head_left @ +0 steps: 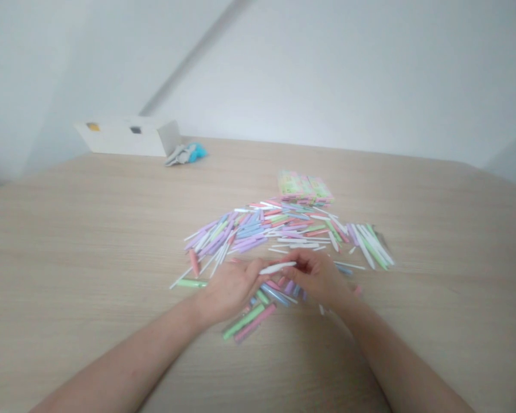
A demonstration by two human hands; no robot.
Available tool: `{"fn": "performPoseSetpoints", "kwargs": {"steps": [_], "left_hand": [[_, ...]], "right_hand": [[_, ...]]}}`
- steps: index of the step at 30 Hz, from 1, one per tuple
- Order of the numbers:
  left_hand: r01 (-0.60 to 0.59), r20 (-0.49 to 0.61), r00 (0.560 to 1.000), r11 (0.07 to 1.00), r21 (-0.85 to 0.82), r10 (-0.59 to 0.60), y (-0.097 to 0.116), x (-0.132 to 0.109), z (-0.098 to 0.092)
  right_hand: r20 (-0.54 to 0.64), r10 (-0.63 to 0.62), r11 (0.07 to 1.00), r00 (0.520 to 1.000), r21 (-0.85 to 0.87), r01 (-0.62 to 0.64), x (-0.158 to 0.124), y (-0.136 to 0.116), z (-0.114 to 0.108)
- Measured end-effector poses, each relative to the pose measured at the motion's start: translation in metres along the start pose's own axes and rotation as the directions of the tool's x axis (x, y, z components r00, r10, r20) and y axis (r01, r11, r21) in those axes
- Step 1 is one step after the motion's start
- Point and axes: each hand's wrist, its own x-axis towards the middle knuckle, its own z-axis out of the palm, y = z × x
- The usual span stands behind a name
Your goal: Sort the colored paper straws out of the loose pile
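A white pen part lies level between my two hands, pinched at each end. My left hand grips its left end with closed fingers and also seems to hold several pastel pens that stick out below the palm. My right hand pinches the right end. Behind them a wide pile of pastel pens and white refills is spread over the wooden table.
A stack of green and pink packets sits behind the pile. A white cardboard box stands at the far left, with a small blue and grey thing beside it. A white wall rises behind the table.
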Motion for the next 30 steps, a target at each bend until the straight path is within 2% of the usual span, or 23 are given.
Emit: {"fn": "performPoseSetpoints", "kwargs": {"steps": [6, 11, 18, 21, 25, 30], "left_hand": [[-0.068, 0.001, 0.998, 0.995, 0.072, 0.068, 0.0001, -0.0022, 0.0037], [-0.033, -0.018, 0.999, 0.997, 0.070, 0.034, 0.0003, -0.0024, 0.0049], [-0.049, -0.022, 0.999, 0.998, 0.040, 0.049, 0.0007, -0.0004, 0.0018], [-0.019, -0.024, 1.000, 1.000, 0.011, 0.020, 0.0006, 0.0005, 0.0002], [-0.001, 0.009, 1.000, 1.000, -0.005, 0.001, -0.0006, 0.0009, -0.0012], [0.023, 0.040, 0.999, 1.000, 0.011, -0.024, -0.0012, 0.0011, -0.0019]], "right_hand": [[0.006, 0.060, 0.998, 0.998, 0.018, -0.060, -0.0016, -0.0025, 0.0027], [-0.024, 0.065, 0.995, 0.998, -0.077, -0.066, -0.0031, -0.0047, 0.0042], [-0.023, 0.060, 0.988, 0.998, -0.143, -0.063, -0.0019, -0.0014, 0.0045], [0.010, 0.054, 0.996, 0.999, -0.073, -0.053, -0.0012, -0.0006, 0.0034], [0.023, -0.022, 0.997, 1.000, 0.076, 0.020, -0.0013, -0.0020, -0.0008], [-0.001, -0.028, 0.999, 1.000, 0.022, 0.028, -0.0009, -0.0064, -0.0037]]}}
